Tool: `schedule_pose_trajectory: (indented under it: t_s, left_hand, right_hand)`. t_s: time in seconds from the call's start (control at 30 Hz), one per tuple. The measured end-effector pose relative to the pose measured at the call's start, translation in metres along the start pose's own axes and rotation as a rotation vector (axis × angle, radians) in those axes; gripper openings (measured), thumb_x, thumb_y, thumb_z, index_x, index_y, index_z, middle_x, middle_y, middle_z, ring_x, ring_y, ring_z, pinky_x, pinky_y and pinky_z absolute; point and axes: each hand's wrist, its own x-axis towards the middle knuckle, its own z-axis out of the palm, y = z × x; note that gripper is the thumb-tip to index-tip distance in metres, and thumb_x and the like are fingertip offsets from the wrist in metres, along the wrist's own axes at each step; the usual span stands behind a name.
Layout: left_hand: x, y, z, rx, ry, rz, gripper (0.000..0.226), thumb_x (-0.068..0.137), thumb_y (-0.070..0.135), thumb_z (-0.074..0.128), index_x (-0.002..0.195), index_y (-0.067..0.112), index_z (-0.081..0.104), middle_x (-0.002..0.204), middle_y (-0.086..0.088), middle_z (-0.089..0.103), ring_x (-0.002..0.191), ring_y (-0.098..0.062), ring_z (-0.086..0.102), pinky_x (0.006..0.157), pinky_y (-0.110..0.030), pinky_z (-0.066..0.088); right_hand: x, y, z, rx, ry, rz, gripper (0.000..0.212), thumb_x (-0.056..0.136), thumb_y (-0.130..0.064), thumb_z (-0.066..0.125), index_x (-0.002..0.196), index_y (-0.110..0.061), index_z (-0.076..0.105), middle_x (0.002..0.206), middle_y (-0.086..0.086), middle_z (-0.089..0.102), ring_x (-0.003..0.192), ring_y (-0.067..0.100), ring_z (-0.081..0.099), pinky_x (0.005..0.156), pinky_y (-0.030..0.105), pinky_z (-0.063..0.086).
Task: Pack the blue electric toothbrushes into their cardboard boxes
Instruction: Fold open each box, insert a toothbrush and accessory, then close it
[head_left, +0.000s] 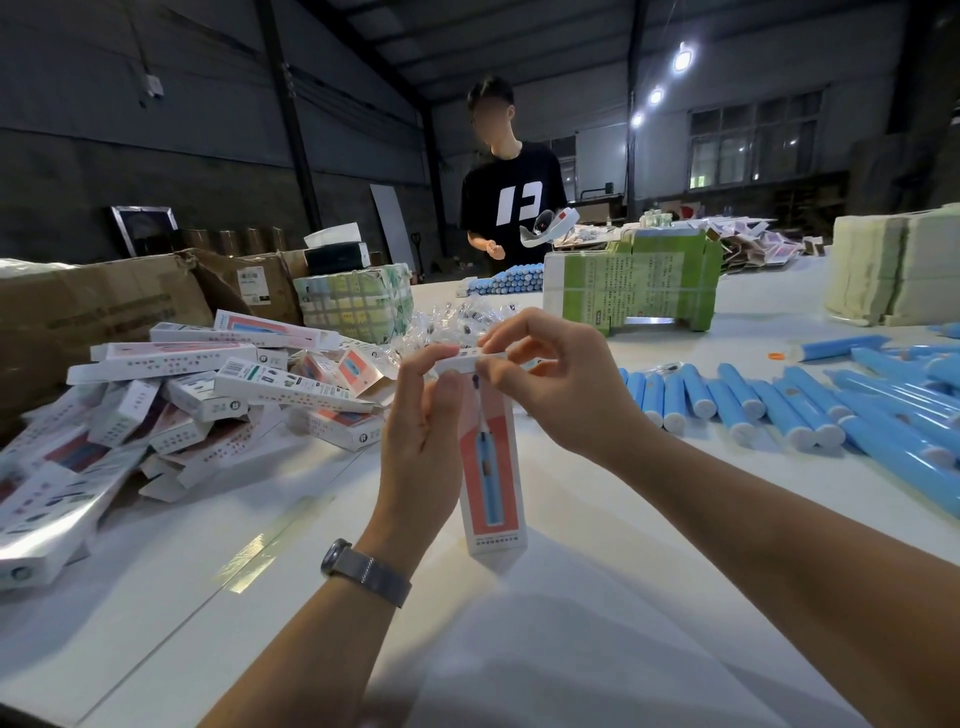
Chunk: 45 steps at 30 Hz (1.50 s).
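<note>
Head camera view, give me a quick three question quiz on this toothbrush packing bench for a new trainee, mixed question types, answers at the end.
1. True or false: the upright box is gripped by both the left hand and the right hand.
2. Multiple choice: the loose blue toothbrushes lie on which side of the upright box? A) the wearer's left B) the wearer's right C) underneath it
3. Fill in: the heap of boxes on the white table lies on the wearer's ____ side.

Key: 1 true, the right hand pinches its top flap; 2 B; 3 left.
</note>
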Motion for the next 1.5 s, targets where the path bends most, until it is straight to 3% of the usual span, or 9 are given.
schedule_pose_trajectory:
  t_s: [0.17,0.33,0.47,0.57,0.77,1.0,1.1,1.3,1.5]
  left_hand:
    - [-0.004,-0.003,0.000,-0.004,-0.017,0.011,0.022,0.105,0.027,0.032,0.124,0.030,0.042,0.094,0.008,0.064,0.083,-0.014,0.068,0.066,-0.024,0.057]
    - [-0.007,0.000,0.000,-0.004,-0.026,0.014,0.032,0.104,0.033,0.033,0.126,0.056,0.034,0.094,0.007,0.067,0.083,-0.017,0.069,0.068,-0.024,0.058]
    - [-0.007,0.000,-0.001,0.037,-0.023,0.035,0.038,0.104,0.034,0.032,0.124,0.066,0.030,0.090,-0.008,0.065,0.078,-0.025,0.067,0.069,-0.045,0.059]
    - [-0.007,0.001,-0.001,0.045,-0.022,0.042,0.039,0.104,0.033,0.032,0.123,0.067,0.030,0.089,-0.010,0.065,0.077,-0.026,0.066,0.068,-0.049,0.057]
    - [-0.006,-0.001,0.000,0.058,-0.034,0.074,0.036,0.104,0.029,0.031,0.130,0.055,0.028,0.094,0.003,0.066,0.080,-0.017,0.069,0.068,-0.029,0.060]
    - [-0.005,0.000,0.000,0.095,-0.033,0.105,0.035,0.105,0.024,0.030,0.119,0.056,0.031,0.092,0.016,0.065,0.078,-0.010,0.068,0.062,-0.022,0.058]
    - [-0.004,-0.001,0.000,0.097,-0.043,0.110,0.031,0.106,0.021,0.030,0.118,0.050,0.030,0.091,0.026,0.063,0.077,-0.007,0.068,0.062,-0.016,0.055]
    - [-0.003,0.001,-0.002,0.086,-0.035,0.113,0.031,0.106,0.019,0.029,0.115,0.049,0.032,0.090,0.014,0.063,0.071,-0.015,0.066,0.059,-0.023,0.058]
    - [-0.003,0.000,-0.002,0.115,-0.011,0.105,0.026,0.106,0.018,0.030,0.108,0.043,0.033,0.090,0.020,0.058,0.072,-0.017,0.065,0.059,-0.029,0.058]
  right_hand:
    - [0.000,0.000,0.002,0.004,0.015,-0.013,0.007,0.088,-0.016,0.069,0.086,-0.021,0.066,0.085,-0.010,0.067,0.071,0.008,0.062,0.060,0.021,0.050]
    - [0.002,-0.005,0.001,0.002,0.011,-0.081,0.015,0.089,-0.008,0.066,0.089,-0.023,0.067,0.084,-0.010,0.065,0.070,0.000,0.057,0.062,0.008,0.041]
    - [0.003,-0.006,0.001,0.014,0.010,-0.093,0.015,0.089,-0.005,0.065,0.090,-0.020,0.069,0.079,-0.016,0.061,0.071,-0.004,0.056,0.064,0.008,0.039]
    - [0.004,-0.007,0.000,0.034,-0.009,-0.074,0.017,0.089,-0.005,0.066,0.088,-0.022,0.069,0.078,-0.015,0.061,0.069,-0.002,0.055,0.065,0.009,0.040]
    - [0.005,-0.008,-0.001,0.047,-0.022,-0.008,0.016,0.089,-0.012,0.067,0.082,-0.025,0.067,0.077,-0.012,0.063,0.067,0.012,0.055,0.063,0.024,0.046]
    - [0.008,-0.014,-0.002,0.028,-0.024,0.033,0.022,0.089,-0.013,0.067,0.073,-0.027,0.063,0.073,-0.015,0.061,0.076,0.028,0.061,0.071,0.046,0.054]
    - [0.008,-0.014,-0.003,0.075,-0.055,0.037,0.019,0.090,-0.011,0.067,0.074,-0.022,0.064,0.074,-0.009,0.062,0.077,0.035,0.059,0.067,0.041,0.052]
    - [0.005,-0.006,-0.009,0.193,-0.130,0.019,0.012,0.089,-0.010,0.067,0.082,-0.019,0.065,0.091,0.013,0.065,0.077,0.040,0.060,0.061,0.028,0.053]
    - [0.002,0.003,-0.006,0.112,-0.148,-0.010,0.013,0.086,-0.013,0.073,0.089,-0.022,0.065,0.084,-0.008,0.065,0.068,0.022,0.060,0.064,0.029,0.053]
